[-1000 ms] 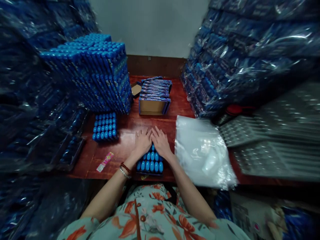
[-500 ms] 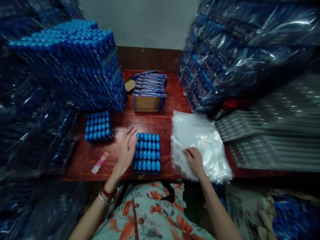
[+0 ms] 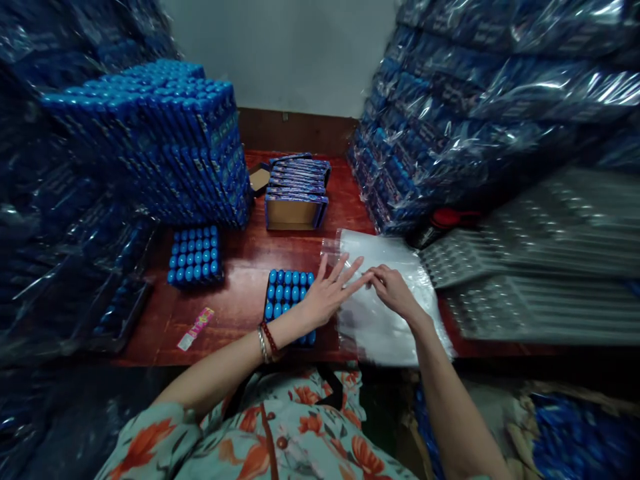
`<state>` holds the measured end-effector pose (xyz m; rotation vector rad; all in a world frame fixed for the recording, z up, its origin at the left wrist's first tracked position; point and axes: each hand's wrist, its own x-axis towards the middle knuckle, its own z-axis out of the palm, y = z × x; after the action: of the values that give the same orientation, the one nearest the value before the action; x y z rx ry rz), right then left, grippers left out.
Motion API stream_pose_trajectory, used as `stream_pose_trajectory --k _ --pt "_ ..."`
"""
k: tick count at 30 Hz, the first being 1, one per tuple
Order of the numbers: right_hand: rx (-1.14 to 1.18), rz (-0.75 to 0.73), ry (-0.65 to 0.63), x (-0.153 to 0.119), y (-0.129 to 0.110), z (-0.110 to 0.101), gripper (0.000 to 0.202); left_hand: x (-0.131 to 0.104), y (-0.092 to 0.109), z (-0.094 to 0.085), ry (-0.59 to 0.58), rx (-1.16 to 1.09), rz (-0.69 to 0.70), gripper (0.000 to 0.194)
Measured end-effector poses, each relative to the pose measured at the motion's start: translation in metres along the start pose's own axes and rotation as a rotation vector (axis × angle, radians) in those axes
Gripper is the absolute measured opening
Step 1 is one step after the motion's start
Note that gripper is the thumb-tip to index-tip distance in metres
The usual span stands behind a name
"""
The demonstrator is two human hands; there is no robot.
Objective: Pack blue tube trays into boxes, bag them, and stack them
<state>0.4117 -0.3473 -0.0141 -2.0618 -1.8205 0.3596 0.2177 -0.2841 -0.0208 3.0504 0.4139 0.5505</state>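
Observation:
A tray of blue egg-shaped capsules [image 3: 285, 293] lies on the red-brown table [image 3: 240, 267] just in front of me. My left hand [image 3: 327, 293] reaches across it to the right, fingers spread, its fingertips touching a clear plastic bag [image 3: 345, 250] lifted from the pile of clear bags [image 3: 385, 320]. My right hand [image 3: 395, 290] pinches the same bag at its edge, right beside the left fingertips. Whether the left hand grips the bag or only touches it is hard to tell.
A second tray of blue capsules [image 3: 194, 255] sits to the left, below a tall stack of blue trays [image 3: 160, 140]. Open cardboard boxes [image 3: 295, 193] stand at the back. Wrapped blue packs [image 3: 475, 113] rise on the right, clear blister sheets [image 3: 530, 267] beside them. A pink wrapper [image 3: 196, 328] lies near the front edge.
My left hand moved off the capsule tray's left side and across to the right. My right hand lifted a clear bag from the pile; both hands now meet at it.

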Motion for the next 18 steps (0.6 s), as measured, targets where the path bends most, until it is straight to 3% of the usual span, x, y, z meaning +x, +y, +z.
stream_pose_trajectory --k 4,7,9,12,14,18 --pt "-0.119 0.013 -0.032 -0.009 0.003 -0.020 0.035 0.027 -0.004 0.005 0.052 -0.044 0.155 0.030" --pt "-0.160 0.008 0.048 -0.030 -0.012 -0.042 0.043 0.037 -0.009 -0.003 -0.044 -0.167 0.046 0.021" --pt "-0.186 -0.072 0.069 -0.043 -0.027 -0.048 0.052 0.039 -0.013 -0.011 -0.112 -0.300 -0.066 0.018" --pt "-0.303 -0.150 0.095 -0.047 -0.047 -0.038 0.041 0.042 -0.020 -0.020 -0.140 -0.491 -0.141 0.018" --pt "-0.338 -0.092 0.157 -0.038 -0.053 -0.024 0.029 0.043 -0.025 -0.024 -0.138 -0.564 -0.154 0.018" --pt "-0.205 -0.016 0.268 -0.017 -0.057 -0.011 0.026 0.039 -0.040 -0.028 -0.136 -0.596 -0.150 0.020"
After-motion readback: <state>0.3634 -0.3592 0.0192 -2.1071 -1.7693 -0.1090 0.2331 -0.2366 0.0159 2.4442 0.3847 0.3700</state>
